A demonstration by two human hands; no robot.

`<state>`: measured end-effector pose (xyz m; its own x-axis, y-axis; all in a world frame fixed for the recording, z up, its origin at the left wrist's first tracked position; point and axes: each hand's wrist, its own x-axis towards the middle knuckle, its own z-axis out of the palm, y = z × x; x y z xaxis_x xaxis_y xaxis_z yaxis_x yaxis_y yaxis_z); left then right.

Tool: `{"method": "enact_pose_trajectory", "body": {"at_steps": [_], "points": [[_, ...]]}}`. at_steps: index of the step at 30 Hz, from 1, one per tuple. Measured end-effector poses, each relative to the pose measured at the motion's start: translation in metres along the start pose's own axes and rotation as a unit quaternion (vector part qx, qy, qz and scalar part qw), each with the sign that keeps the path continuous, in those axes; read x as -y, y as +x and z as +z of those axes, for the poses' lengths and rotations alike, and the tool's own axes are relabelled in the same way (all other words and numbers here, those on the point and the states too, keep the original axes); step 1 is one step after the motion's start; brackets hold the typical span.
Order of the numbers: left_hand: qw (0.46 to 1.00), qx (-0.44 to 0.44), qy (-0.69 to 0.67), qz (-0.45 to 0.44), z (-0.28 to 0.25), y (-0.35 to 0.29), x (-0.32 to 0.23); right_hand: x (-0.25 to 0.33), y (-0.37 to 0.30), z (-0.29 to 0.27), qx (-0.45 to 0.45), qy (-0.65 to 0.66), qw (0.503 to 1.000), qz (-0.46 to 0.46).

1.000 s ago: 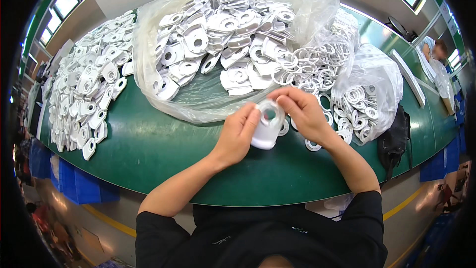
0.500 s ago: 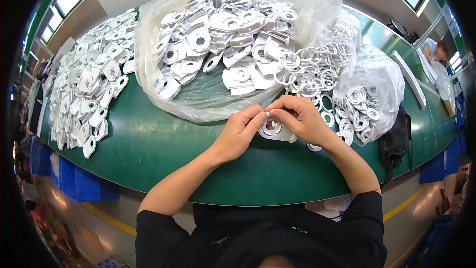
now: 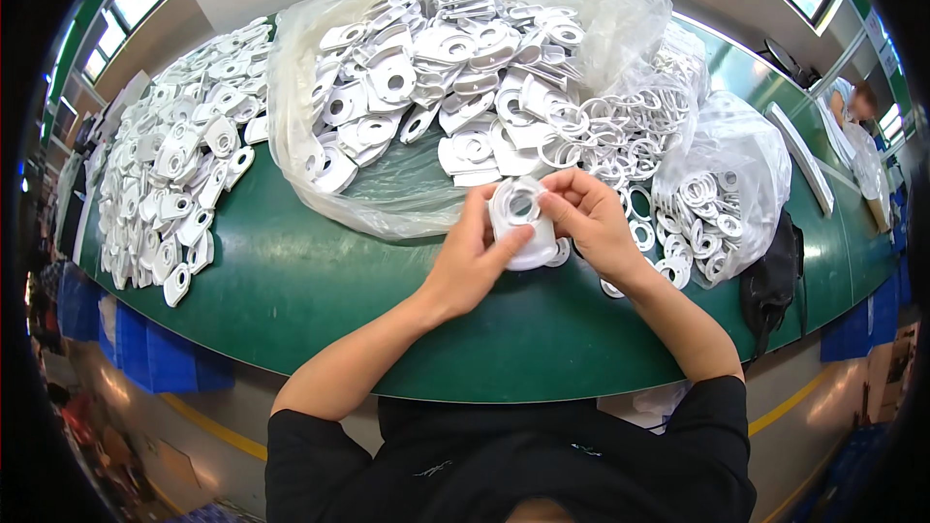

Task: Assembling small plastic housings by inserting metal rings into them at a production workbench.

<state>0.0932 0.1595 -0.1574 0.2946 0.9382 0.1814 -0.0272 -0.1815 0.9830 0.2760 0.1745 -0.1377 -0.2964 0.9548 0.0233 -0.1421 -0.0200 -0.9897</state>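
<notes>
My left hand [image 3: 467,269] grips a white plastic plate with a round hole [image 3: 528,254] by its left side, thumb lying across its front. The plate is tilted up above the green table, its round end at the top. On the other side, my right hand [image 3: 599,229] is closed with thumb and fingertips at the upper right edge of the hole. Whether a separate ring sits in that hole I cannot tell. Just behind the hands, a clear plastic bag [image 3: 334,210] lies spread open, with a heap of similar white plates [image 3: 392,82] on it.
At the left is another pile of white plates [image 3: 160,184]. Loose white rings [image 3: 620,126] lie right of the bag, and a smaller clear bag [image 3: 751,150] holds more rings. A black pouch [image 3: 770,276] and a white strip [image 3: 800,157] are at the table's right.
The plate has been raised and tipped upward, so its front now shows. My left hand has shifted onto its side, and my right hand has moved slightly right.
</notes>
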Motion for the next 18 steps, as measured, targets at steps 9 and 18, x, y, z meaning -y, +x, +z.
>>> {"method": "enact_pose_trajectory", "body": {"at_steps": [9, 18], "points": [[0.950, 0.074, 0.302, 0.029, -0.003, -0.010, 0.000, -0.007, -0.001, 0.008, -0.084, -0.240, 0.965, -0.067], [0.930, 0.342, 0.122, -0.064, -0.049, 0.015, -0.016, -0.015, -0.004, 0.000, -0.002, -0.255, 0.961, -0.109]]}}
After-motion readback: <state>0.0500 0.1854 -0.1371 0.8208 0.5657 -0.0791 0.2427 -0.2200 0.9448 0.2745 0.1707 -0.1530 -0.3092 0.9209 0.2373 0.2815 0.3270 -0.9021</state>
